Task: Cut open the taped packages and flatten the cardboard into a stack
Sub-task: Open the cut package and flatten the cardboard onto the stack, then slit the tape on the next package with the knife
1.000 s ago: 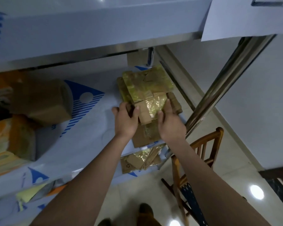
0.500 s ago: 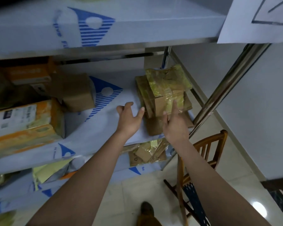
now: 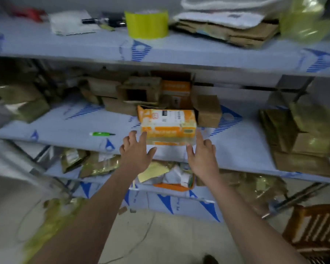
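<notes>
An orange and white taped package [image 3: 168, 125] lies on the middle shelf [image 3: 65, 128]. My left hand [image 3: 136, 151] is at its left front corner with fingers spread, the fingertips touching or nearly touching it. My right hand [image 3: 202, 155] is at its right front corner, index finger raised beside the box. Neither hand holds anything. A stack of flattened, yellow-taped cardboard [image 3: 301, 138] sits at the right end of the same shelf. A green cutter [image 3: 101, 133] lies on the shelf to the left.
Several brown boxes [image 3: 141, 92] crowd the back of the middle shelf. The top shelf carries a yellow tape roll [image 3: 146, 23] and flat cardboard [image 3: 227, 31]. Torn wrapping [image 3: 95, 164] fills the lower shelf. A wooden chair [image 3: 316, 229] stands at the lower right.
Both hands have let go of the flattened cardboard stack at the right and moved left along the shelf to the orange package. The view has swung left and up.
</notes>
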The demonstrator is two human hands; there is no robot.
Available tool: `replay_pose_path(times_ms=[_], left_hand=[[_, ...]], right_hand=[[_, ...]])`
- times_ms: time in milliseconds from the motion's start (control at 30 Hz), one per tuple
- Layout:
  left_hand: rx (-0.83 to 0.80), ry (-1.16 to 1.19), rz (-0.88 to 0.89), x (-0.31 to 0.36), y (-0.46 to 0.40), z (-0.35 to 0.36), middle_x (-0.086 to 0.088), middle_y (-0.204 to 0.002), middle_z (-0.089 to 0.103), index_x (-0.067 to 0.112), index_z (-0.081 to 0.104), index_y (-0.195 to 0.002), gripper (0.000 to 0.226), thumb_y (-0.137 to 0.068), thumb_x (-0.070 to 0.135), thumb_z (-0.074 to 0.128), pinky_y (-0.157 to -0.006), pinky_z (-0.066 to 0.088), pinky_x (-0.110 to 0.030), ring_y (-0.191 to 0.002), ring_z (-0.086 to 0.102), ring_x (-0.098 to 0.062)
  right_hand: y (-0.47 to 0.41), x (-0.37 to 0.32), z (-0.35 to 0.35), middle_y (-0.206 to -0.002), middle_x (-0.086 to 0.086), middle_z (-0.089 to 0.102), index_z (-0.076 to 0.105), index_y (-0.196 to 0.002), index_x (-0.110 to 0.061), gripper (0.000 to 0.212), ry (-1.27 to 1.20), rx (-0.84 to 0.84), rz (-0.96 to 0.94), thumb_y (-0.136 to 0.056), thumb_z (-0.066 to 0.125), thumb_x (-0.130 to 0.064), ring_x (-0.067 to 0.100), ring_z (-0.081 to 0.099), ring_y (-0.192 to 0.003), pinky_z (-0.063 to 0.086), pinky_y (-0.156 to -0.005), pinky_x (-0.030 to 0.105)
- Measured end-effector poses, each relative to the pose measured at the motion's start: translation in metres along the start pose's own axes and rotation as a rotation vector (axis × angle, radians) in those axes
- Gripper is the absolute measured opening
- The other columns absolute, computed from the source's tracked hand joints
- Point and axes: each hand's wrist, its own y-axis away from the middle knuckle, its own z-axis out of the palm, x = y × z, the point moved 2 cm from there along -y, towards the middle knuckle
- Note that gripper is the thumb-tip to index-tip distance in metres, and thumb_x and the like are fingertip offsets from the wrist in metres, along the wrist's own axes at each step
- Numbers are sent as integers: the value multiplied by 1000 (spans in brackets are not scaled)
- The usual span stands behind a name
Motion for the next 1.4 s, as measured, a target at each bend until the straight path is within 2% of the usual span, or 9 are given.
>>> replay_pose_path(times_ms=[100, 300, 533, 667, 800, 967, 1067, 1233, 1400], left_hand=[[20, -77, -102, -72, 10, -28, -14, -152, 19, 22, 24, -152, 66, -97, 52, 46, -110, 26, -53, -138, 22, -38], [33, -106, -238, -176, 13, -60, -13, -152, 17, 22, 25, -151, 66, -97, 52, 47, -111, 26, -53, -138, 22, -37], [3, -110, -369, -280, -28, -73, -13, -154, 13, 23, 22, -152, 67, -97, 52, 47, -113, 24, -56, -141, 17, -36], [-67, -137, -430, -336, -59, -83, -14, -155, 12, 22, 22, -152, 71, -95, 54, 49, -113, 26, -55, -142, 16, -36], [-51, -168, -473, -388, -95, -97, -14, -154, 15, 22, 23, -152, 68, -96, 52, 48, -112, 26, -53, -141, 17, -35], [-38, -153, -465, -436, -137, -106, -14, -155, 14, 21, 21, -153, 71, -96, 52, 48, -113, 24, -54, -142, 16, -36], [16, -173, -446, -458, -162, -113, -18, -155, 15, 18, 18, -154, 73, -96, 50, 50, -113, 26, -56, -141, 17, -39], [116, -193, -323, -493, -215, -134, -20, -157, 9, 21, 3, -156, 82, -96, 49, 51, -115, 23, -58, -143, 13, -43], [104, -168, -161, -525, -259, -159, -20, -160, 4, 20, 4, -155, 80, -95, 47, 50, -117, 9, -60, -147, 2, -45]], right_hand=[[2, -61, 38, -138, 19, 41, 11, -158, -22, 62, -10, -95, -84, -104, 36, -41, 36, 37, -127, 39, -98, 44], [-12, -155, 107, -141, 19, 37, 14, -158, -22, 60, 2, -251, -200, -105, 37, -39, 37, 32, -132, 37, -101, 45], [-65, -228, 212, -133, 20, 42, 21, -156, -17, 59, 91, -350, -307, -104, 41, -36, 37, 37, -125, 38, -98, 41], [-102, -252, 271, -136, 18, 40, 27, -154, -14, 56, 191, -409, -240, -103, 45, -30, 33, 35, -129, 36, -104, 38], [-131, -271, 305, -134, 15, 43, 39, -144, -11, 43, 315, -411, -191, -102, 44, -19, 30, 39, -126, 43, -96, 41], [-153, -290, 331, -119, 10, 57, 62, -114, -10, 21, 380, -366, -285, -102, 47, -19, 25, 50, -115, 42, -89, 31], [-165, -305, 340, -114, 13, 59, 64, -107, -7, 17, 380, -320, -277, -99, 52, -17, 27, 52, -111, 44, -87, 33], [-175, -352, 346, -109, 18, 58, 61, -108, -2, 16, 283, -187, -237, -97, 56, -12, 33, 51, -109, 43, -85, 37], [-163, -410, 354, -99, 17, 65, 58, -107, -4, 14, 210, -62, -143, -99, 52, -15, 33, 48, -108, 38, -74, 38]])
